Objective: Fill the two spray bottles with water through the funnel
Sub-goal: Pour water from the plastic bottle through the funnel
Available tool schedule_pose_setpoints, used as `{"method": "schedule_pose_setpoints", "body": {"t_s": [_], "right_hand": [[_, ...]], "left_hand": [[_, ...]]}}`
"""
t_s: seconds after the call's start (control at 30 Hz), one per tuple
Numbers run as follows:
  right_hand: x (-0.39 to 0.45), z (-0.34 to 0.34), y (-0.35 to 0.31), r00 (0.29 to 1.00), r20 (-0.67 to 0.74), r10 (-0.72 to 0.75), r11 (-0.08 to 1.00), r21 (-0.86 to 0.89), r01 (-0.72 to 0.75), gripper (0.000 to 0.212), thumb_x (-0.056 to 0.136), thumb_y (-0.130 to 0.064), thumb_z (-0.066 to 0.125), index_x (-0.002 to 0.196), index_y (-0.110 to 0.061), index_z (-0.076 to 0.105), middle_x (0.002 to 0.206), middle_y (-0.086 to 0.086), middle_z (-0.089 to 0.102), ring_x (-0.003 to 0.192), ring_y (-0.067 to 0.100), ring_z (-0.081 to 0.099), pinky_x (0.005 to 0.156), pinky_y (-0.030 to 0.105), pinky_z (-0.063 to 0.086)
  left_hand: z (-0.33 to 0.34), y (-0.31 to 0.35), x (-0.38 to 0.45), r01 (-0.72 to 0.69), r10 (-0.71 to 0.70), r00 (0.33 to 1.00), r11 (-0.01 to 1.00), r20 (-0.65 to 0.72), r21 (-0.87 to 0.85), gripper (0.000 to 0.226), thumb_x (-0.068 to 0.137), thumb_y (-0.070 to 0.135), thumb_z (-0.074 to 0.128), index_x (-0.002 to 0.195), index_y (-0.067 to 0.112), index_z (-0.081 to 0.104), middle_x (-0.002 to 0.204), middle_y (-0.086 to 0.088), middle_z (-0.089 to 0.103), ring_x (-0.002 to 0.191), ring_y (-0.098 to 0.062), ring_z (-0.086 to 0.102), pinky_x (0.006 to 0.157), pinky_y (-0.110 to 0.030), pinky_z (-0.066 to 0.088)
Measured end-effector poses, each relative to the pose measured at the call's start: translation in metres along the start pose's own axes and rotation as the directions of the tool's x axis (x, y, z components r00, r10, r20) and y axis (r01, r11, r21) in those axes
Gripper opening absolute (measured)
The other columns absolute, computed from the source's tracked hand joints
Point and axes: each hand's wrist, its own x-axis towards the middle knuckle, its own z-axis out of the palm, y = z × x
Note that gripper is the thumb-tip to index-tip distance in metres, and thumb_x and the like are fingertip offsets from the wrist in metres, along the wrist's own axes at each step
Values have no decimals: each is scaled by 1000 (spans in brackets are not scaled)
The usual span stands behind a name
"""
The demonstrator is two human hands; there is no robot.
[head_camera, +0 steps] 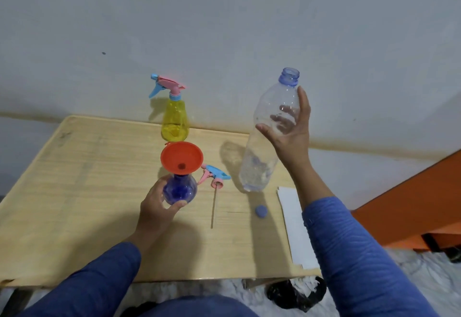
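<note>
The left hand [159,206] gripped the blue spray bottle [180,190], upright mid-bench under the orange funnel [181,157]. The right hand [289,129] gripped a label-less water bottle [269,132], mouth upward, above the bench's right edge.

Pale grey-white wall [224,29], small dark speck. Light wood-grain table [74,204] pushed against it. Orange furniture [411,204] at right. White rumpled floor covering [424,279].
</note>
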Motion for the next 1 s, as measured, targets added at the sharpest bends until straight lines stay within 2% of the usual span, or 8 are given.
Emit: {"method": "schedule_pose_setpoints", "body": {"t_s": [0.13, 0.4, 0.5, 0.67, 0.77, 0.87, 0.93, 1.0], "right_hand": [[-13, 9, 9, 994, -108, 13, 999, 36, -9, 100, 63, -18, 87, 130, -55, 23, 120, 2, 47, 98, 21, 61, 95, 35, 49], [-29, 7, 15, 988, -156, 4, 1000, 0, -4, 102, 63, -16, 87, 132, -51, 20, 126, 9, 45, 105, 21, 60, 100, 35, 48], [-31, 6, 14, 986, -164, 24, 999, -30, -29, 106, 63, -23, 87, 132, -56, 15, 136, 8, 43, 113, 19, 57, 101, 32, 47], [-40, 3, 16, 986, -164, 14, 993, -113, -33, 112, 60, -34, 87, 139, -50, 10, 143, -5, 35, 124, 14, 48, 104, 31, 42], [-49, 3, 9, 967, -226, -119, 968, -242, 63, 102, 66, -37, 83, 141, -37, 15, 139, -22, 26, 130, 5, 37, 107, 24, 35], [-56, 8, 1, 908, -295, -297, 911, -374, 176, 81, 75, -30, 78, 140, -21, 31, 139, 0, 35, 131, 16, 36, 109, 21, 31], [-62, 14, -3, 879, -304, -368, 876, -430, 218, 69, 79, -22, 75, 135, -8, 38, 135, 18, 42, 129, 12, 35, 108, 17, 28], [-70, 21, -6, 856, -305, -417, 855, -450, 257, 54, 81, -15, 72, 128, -6, 48, 127, 23, 46, 125, 17, 40, 105, 25, 36]], "left_hand": [[0, 0, 1, 14, -14, 1000, 1000, 0, 19, 69, 71, 18, 79, 130, 25, 45, 117, 12, 50, 103, -11, 50, 83, -27, 46], [1, 1, 2, 9, -9, 1000, 1000, -4, 16, 69, 71, 17, 79, 131, 23, 45, 118, 12, 49, 104, -11, 51, 84, -26, 46], [1, -3, 3, 2, -2, 1000, 1000, 0, 14, 70, 71, 17, 79, 131, 25, 45, 119, 10, 51, 105, -11, 52, 85, -26, 46], [1, -7, 3, -32, 32, 999, 999, 10, 0, 68, 70, 16, 80, 129, 23, 47, 120, 5, 56, 105, -13, 55, 84, -22, 47], [2, -7, 3, -45, 45, 999, 999, -2, -7, 68, 70, 14, 80, 130, 20, 47, 121, 2, 56, 106, -13, 55, 85, -21, 45], [3, -11, 4, -59, 59, 998, 998, -3, -12, 71, 70, 15, 80, 132, 19, 46, 126, 1, 55, 110, -14, 54, 88, -24, 46], [3, -12, 4, -60, 60, 998, 998, -4, -18, 72, 71, 15, 80, 133, 19, 45, 127, 1, 55, 111, -14, 53, 88, -23, 45], [3, -12, 4, -57, 57, 998, 998, -3, -23, 71, 71, 15, 80, 133, 20, 45, 128, 2, 54, 112, -14, 53, 88, -22, 44]]}}
